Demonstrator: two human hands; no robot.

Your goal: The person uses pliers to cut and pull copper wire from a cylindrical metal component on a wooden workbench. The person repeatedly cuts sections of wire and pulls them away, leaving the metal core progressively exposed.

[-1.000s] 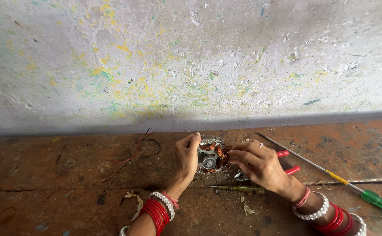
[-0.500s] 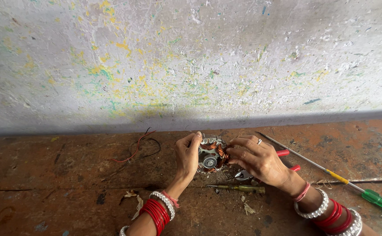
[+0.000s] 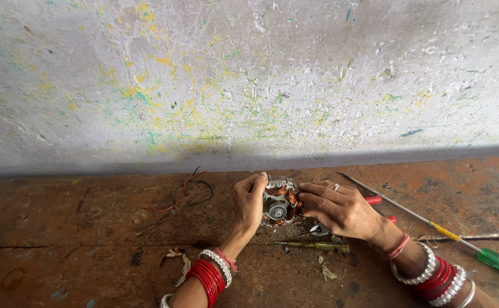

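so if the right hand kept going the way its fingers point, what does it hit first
The right hand points left, so its fingers already meet the small motor stator; beyond it is the left hand gripping the other side.

Small round motor stator, copper windings, metal hub, upright on rusty floor

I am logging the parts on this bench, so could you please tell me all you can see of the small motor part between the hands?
The motor part is a small round stator: a grey metal toothed rim, copper windings inside and a silvery hub with a dark centre hole. It is held on edge just over the worn brown bench, its face towards the camera. The left hand grips its left rim; the right hand covers its right side, fingers on the windings. Its back is hidden.
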